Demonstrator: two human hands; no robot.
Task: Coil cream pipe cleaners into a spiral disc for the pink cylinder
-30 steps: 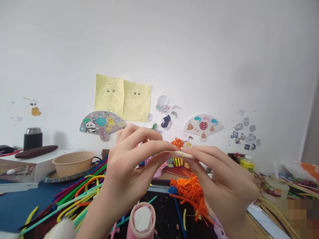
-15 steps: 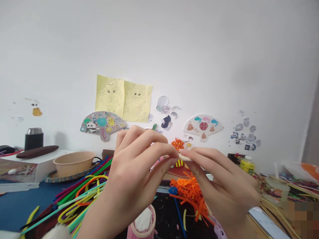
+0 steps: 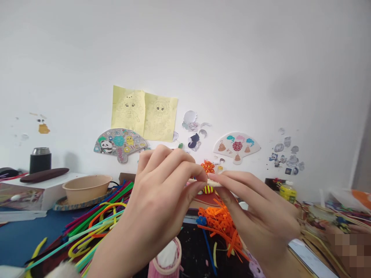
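Observation:
My left hand [image 3: 162, 193] is raised at the centre, its thumb and forefinger pinched together. My right hand [image 3: 257, 208] faces it, also pinching with thumb and forefinger. Between the two sets of fingertips is a small cream-coloured strip [image 3: 213, 183], held level; the fingers cover most of it, and its exact kind cannot be made out. Below the right fingers lies a pile of bright orange craft strips [image 3: 218, 224] with a blue curled piece [image 3: 201, 220] at its left. Under my left wrist stands a pink cylindrical container [image 3: 166, 262] with a white top.
Colourful long craft strips [image 3: 95, 224] spread at left, near a beige bowl [image 3: 87, 187] on a woven mat. A black flask [image 3: 40, 161] stands behind a white box [image 3: 49, 189]. On the right are a yellow bottle [image 3: 288, 192], a phone [image 3: 310, 256] and a jar [image 3: 320, 216].
Both hands keep their pinch on the cream strip. My left fingers have shifted very slightly and more of the strip shows. A blurred brownish shape has come in near the jar at right.

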